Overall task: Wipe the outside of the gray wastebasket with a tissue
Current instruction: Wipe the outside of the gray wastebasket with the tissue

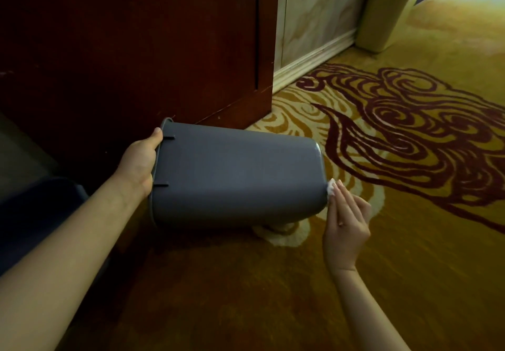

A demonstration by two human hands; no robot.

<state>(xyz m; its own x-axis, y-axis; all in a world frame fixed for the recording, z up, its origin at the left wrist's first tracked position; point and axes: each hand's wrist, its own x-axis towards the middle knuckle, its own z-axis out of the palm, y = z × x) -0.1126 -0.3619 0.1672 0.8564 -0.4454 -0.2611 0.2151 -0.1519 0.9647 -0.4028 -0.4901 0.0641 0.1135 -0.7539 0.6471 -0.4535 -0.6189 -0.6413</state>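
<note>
The gray wastebasket (235,175) is tipped on its side above the carpet, its open rim to the left and its base to the right. My left hand (139,163) grips the rim, thumb on the outside. My right hand (345,222) holds a small white tissue (331,186) with flat fingers, pressing it against the basket's base at the right end. Most of the tissue is hidden behind my fingers and the base.
A dark red wooden cabinet (136,44) stands close behind the basket. A yellow-green wastebasket (388,11) with a liner stands against the marble wall at the far right. Patterned yellow and maroon carpet (396,132) covers the floor. A dark object (35,214) lies at the left.
</note>
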